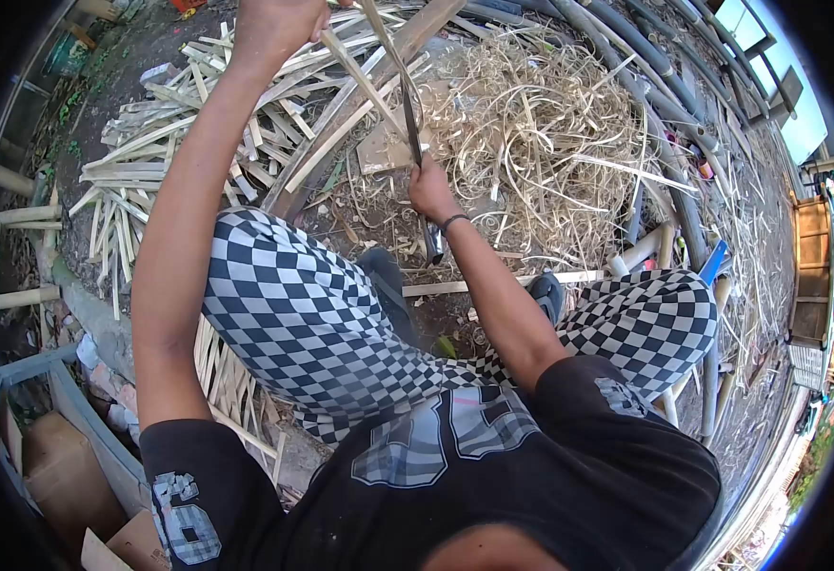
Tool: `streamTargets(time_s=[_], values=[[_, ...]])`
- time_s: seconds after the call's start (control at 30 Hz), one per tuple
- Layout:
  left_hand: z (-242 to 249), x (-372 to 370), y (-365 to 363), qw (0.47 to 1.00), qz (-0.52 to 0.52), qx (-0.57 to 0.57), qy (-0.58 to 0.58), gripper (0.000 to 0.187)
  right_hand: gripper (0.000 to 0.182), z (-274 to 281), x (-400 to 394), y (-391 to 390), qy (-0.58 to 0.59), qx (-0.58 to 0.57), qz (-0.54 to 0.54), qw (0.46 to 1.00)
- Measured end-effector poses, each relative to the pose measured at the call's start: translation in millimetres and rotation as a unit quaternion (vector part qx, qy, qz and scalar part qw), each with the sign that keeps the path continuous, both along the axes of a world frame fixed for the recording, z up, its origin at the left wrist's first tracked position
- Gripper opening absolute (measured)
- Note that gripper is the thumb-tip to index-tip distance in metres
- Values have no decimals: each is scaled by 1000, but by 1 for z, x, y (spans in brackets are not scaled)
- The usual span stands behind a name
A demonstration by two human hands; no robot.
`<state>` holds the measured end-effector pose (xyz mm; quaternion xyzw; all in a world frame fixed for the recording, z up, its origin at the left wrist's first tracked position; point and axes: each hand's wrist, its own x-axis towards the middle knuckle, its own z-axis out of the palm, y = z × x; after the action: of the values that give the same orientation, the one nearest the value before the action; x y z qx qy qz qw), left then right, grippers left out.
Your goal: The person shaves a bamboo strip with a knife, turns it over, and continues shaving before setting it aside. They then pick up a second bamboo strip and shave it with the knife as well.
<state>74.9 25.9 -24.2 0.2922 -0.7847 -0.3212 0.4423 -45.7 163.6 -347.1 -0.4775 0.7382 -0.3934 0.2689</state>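
Note:
Near the top edge, my left hand is closed round the end of a pale wooden strip, which slants down toward the blade. My right hand grips a long dark knife whose narrow blade points up and away from me; its lower end shows below the fist. The strip's lower end meets the blade just above my right hand. A flat piece of board lies on the ground beside the blade, on its left.
Curly shavings are heaped ahead to the right. Split strips are piled at the left. A thick plank slants between them. Poles lie at the upper right. An open cardboard box sits at the lower left.

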Motion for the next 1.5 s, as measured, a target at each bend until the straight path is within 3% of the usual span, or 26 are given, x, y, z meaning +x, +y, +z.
streamTargets(time_s=[0.03, 0.1, 0.17, 0.23, 0.3, 0.37, 0.43, 0.6, 0.63, 0.83, 0.9, 0.93, 1.07, 1.17, 1.27, 1.37, 1.43, 1.5], values=[[0, 0, 0, 999, 13, 32, 16, 20, 25, 13, 2, -2, -4, -2, -5, 1000], [-4, 0, -7, 998, -6, 55, 2, 21, 24, 43, 9, -7, 53, 112, -31, 992], [-4, -2, 0, 998, 54, 30, -1, 21, 22, 88, 24, -4, 37, 84, -27, 995], [-26, 6, -23, 999, 32, 31, 19, 23, 21, 117, 38, -2, 19, -20, 1, 1000], [-25, 6, -24, 999, 24, -28, 37, 26, 21, 103, 40, 3, 36, -8, 13, 999], [-17, 9, -15, 998, 64, -13, -2, 27, 21, 59, 36, 10, 52, -1, 29, 998], [-16, 13, -13, 996, 82, 26, 3, 26, 22, -9, 9, 22, 54, 133, -13, 990], [-31, 10, -31, 996, 54, 46, 52, 28, 23, -28, 5, 17, 60, 118, -11, 991], [-31, 9, -36, 994, 19, 54, 95, 33, 24, -23, 8, 13, 40, 106, -16, 993], [-13, 12, -39, 991, 32, 38, 124, 32, 31, 2, -20, 1, 9, 66, -12, 998], [-17, 15, -44, 989, 44, 32, 138, 30, 45, 8, -32, -2, -19, 77, -7, 997], [-25, 13, -47, 990, 29, 18, 138, 32, 59, 5, -39, 2, -13, 136, 10, 991], [-33, 14, -60, 986, 85, 56, 133, 30, 61, -19, -55, 32, 50, 175, 55, 982], [-35, 18, -65, 988, 81, 60, 116, 31, 60, -26, -51, 46, 36, 216, 6, 976], [-35, 15, -67, 989, 58, 70, 113, 34, 56, -28, -40, 45, -40, 149, 4, 988], [-36, 13, -64, 990, 27, 79, 115, 36, 59, -7, -36, 42, -76, 158, 33, 984], [-34, 10, -61, 989, 14, 80, 125, 36, 61, 35, -27, 39, -56, 168, 28, 984], [-32, 5, -56, 987, 18, 73, 143, 36, 62, 61, -15, 31, -36, 175, -22, 984]])
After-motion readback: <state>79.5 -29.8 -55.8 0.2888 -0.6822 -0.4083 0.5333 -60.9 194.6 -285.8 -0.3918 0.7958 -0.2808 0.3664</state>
